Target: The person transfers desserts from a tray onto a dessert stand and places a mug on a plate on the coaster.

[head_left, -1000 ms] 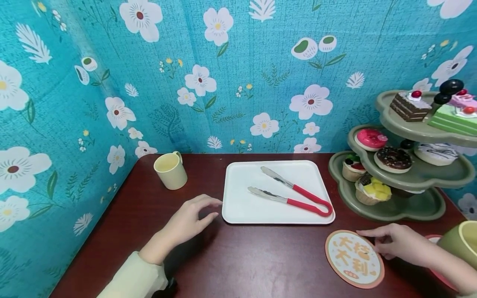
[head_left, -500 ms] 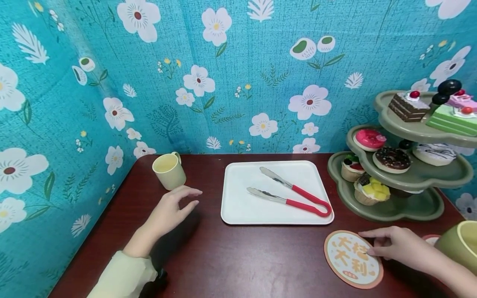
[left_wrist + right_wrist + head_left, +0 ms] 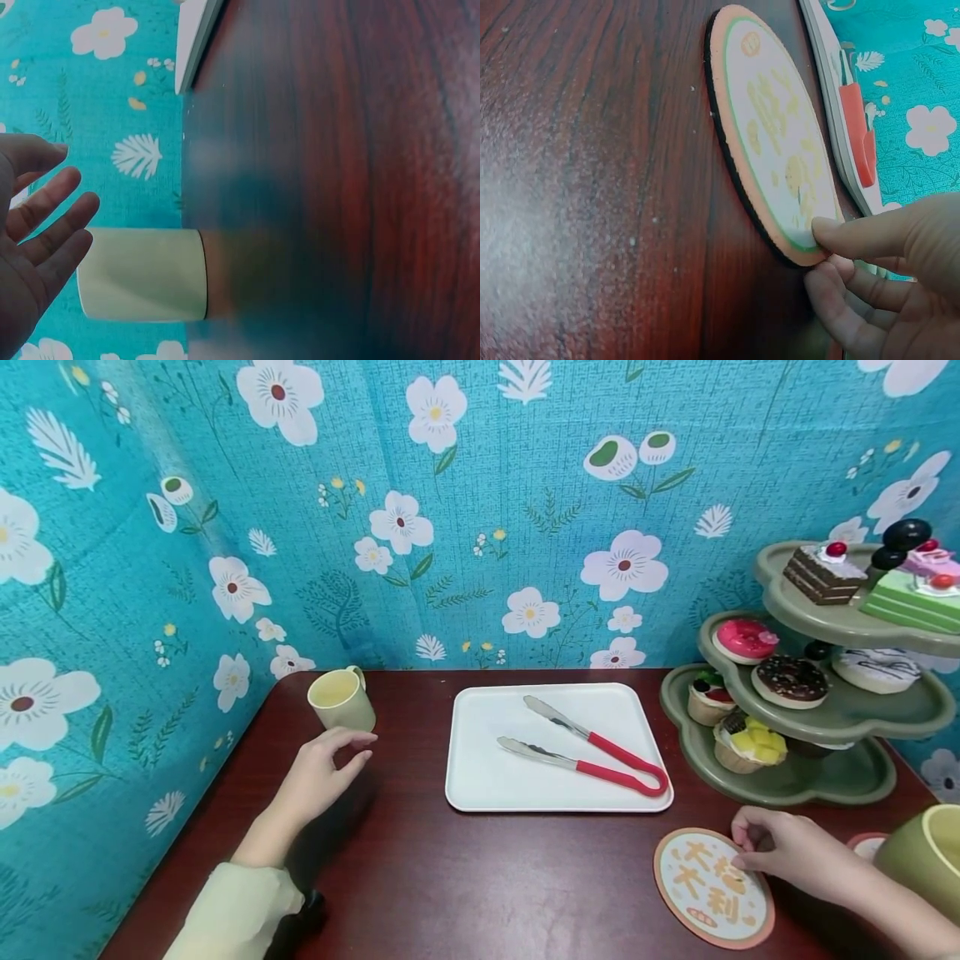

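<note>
At the near edge of a dark, wood-grained desk, a person's right hand is pinching the rim of a round coaster, thumb on its printed face and fingers curling under the edge. The coaster is a flat disc with an orange border, cream centre and dark underside, sitting at about five o'clock from the white tray; the wrist view is showing its gripped edge lifting off the wood. A rounded green cup is standing just right of that hand.

At nine o'clock from the tray, the left hand is hovering with fingers loosely spread and holding nothing, fingertips just short of a pale yellow mug, smooth and tapered, at the far-left corner.

On the matte, round-cornered tray, steel tongs with red-sleeved handles are lying open. At three o'clock, a three-tier olive stand is carrying glossy model cakes and doughnuts. A teal floral cloth is forming the backdrop.

Compared with a second ago, the left hand has been drawing away from the tray's corner toward the mug, while the right hand has been sliding from the coaster's face to its edge.
</note>
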`<state>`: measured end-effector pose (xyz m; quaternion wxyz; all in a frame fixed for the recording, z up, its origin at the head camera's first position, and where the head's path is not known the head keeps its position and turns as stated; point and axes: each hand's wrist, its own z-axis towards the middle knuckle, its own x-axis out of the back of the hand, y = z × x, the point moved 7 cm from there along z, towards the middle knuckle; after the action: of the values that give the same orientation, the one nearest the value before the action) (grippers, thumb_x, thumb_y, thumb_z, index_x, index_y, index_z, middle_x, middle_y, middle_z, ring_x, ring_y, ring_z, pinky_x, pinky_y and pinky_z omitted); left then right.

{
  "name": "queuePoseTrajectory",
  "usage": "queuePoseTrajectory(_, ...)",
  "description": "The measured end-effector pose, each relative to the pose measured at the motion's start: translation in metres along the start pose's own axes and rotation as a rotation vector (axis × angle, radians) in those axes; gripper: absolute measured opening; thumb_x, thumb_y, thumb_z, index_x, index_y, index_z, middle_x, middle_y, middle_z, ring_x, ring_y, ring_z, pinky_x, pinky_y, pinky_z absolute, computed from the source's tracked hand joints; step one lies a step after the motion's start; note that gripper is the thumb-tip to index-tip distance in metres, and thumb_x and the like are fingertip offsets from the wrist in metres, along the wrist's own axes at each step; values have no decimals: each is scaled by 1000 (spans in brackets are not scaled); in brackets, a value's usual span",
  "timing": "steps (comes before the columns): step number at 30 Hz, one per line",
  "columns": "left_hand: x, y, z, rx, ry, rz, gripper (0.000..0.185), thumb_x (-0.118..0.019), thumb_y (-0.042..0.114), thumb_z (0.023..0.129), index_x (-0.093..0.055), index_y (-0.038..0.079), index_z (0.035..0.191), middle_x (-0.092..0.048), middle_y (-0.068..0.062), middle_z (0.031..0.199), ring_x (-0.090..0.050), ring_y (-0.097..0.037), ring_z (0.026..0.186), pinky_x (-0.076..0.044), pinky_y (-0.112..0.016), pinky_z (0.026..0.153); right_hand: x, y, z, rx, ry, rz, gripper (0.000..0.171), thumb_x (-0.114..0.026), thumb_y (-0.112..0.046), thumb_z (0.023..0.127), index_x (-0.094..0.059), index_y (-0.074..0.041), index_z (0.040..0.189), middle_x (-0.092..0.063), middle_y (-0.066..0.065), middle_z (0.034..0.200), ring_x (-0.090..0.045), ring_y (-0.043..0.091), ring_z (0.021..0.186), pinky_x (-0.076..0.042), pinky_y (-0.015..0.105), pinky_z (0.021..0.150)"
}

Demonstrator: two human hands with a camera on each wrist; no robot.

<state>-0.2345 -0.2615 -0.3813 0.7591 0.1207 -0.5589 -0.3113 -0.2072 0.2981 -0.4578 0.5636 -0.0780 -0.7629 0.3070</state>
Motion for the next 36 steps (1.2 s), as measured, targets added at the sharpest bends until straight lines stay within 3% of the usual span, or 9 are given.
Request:
queuePoseTrajectory(7, 8, -8, 0, 37, 18, -6, 27, -74, 2, 92, -71, 2, 119, -70, -17, 116, -64, -37, 111, -49, -59, 99, 0, 7, -2, 30, -36, 73, 20, -74, -4, 90, -56, -11, 91, -56, -5, 77, -51, 2, 64, -46, 25, 55)
queuePoseTrajectory(16, 17, -22, 0, 63, 46, 11, 25, -74, 4, 93, -71, 2, 118, -70, -17, 115, -64, -37, 110, -48, -60, 99, 4, 15, -6, 8, -39, 48, 18, -72, -2, 90, -56, -11, 90, -55, -6, 74, -50, 2, 62, -45, 25, 54)
queuePoseTrajectory(27, 30, -55, -5, 211, 83, -25, 30, -71, 15, 97, -69, 2, 124, -69, -21, 119, -61, -38, 109, -50, -59, 95, 7, 29, -8, -95, -66, 68, 17, -71, -1, 91, -56, -10, 91, -57, -1, 79, -55, 3, 67, -53, 27, 58)
queuePoseTrajectory(30, 35, -63, -5, 280, 115, -62, 35, -70, 24, 99, -67, 2, 127, -68, -22, 120, -60, -37, 109, -51, -51, 92, 8, 32, -8, -120, -55, 52, 17, -71, 0, 91, -57, -10, 92, -57, -1, 78, -55, 5, 66, -52, 27, 57)
queuePoseTrajectory(36, 39, -75, -2, 418, 201, -209, 48, -70, 29, 99, -61, 1, 136, -64, -21, 127, -60, -29, 111, -46, -11, 82, 10, 35, -8, -135, -36, 34, 17, -71, 0, 90, -57, -9, 92, -56, -1, 78, -55, 6, 65, -52, 27, 57)
